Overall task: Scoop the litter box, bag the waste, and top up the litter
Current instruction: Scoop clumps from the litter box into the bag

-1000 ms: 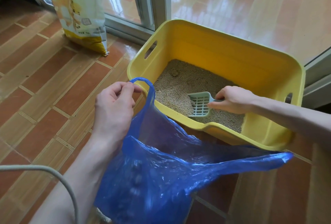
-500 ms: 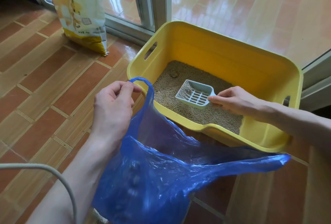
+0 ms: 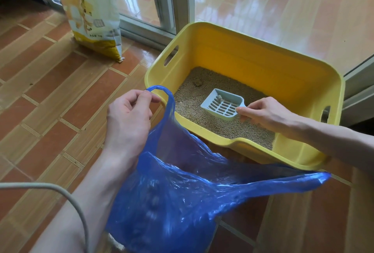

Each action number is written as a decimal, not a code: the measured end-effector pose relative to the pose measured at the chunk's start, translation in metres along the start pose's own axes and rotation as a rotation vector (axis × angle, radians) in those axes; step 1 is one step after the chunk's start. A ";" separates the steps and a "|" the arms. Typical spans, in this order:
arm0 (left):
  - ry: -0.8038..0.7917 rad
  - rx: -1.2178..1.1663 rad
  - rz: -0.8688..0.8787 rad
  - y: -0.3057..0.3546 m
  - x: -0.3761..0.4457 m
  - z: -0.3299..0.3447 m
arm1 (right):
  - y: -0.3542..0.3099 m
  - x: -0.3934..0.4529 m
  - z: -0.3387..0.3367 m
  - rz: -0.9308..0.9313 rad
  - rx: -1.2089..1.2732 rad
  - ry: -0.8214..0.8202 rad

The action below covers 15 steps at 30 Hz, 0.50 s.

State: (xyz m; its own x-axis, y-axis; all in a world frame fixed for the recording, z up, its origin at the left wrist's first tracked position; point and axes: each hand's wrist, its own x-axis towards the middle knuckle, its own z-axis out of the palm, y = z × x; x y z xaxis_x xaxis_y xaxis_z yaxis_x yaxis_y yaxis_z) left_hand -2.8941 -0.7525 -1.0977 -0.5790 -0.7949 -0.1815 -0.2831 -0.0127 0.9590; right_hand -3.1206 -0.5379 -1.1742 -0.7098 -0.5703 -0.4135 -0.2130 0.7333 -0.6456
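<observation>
A yellow litter box (image 3: 263, 64) stands on the tiled floor, holding beige litter (image 3: 194, 101) with a clump (image 3: 198, 82) near its far left. My right hand (image 3: 263, 112) pinches the handle of a pale blue slotted scoop (image 3: 221, 105), lifted just above the litter with a small clump in it. My left hand (image 3: 129, 117) pinches one handle loop of a blue plastic bag (image 3: 178, 196), which hangs open in front of the box with dark waste inside.
A white and yellow litter sack (image 3: 91, 14) stands upright at the back left against a sliding door frame (image 3: 172, 3). A grey cable (image 3: 66, 194) crosses my left forearm. Brown floor tiles (image 3: 50, 95) stretch to the left.
My right hand has drawn the scoop through the litter, raised it and sifted it; most grains have fallen out, leaving a small clump. My left hand and the bag have stayed put.
</observation>
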 end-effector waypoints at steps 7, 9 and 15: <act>0.004 0.008 0.004 -0.001 0.001 0.001 | -0.010 -0.014 -0.004 -0.128 -0.113 0.006; 0.000 0.005 0.002 -0.001 0.001 0.001 | -0.016 -0.020 -0.006 -0.155 -0.098 0.004; 0.005 0.004 0.005 0.003 0.000 0.000 | -0.046 -0.051 -0.017 -0.284 -0.102 -0.045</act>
State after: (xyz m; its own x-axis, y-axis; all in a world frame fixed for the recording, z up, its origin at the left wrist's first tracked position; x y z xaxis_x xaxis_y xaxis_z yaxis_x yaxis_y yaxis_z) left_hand -2.8952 -0.7527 -1.0953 -0.5762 -0.7982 -0.1758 -0.2838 -0.0063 0.9589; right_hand -3.0861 -0.5368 -1.1128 -0.5822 -0.7721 -0.2548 -0.4667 0.5739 -0.6729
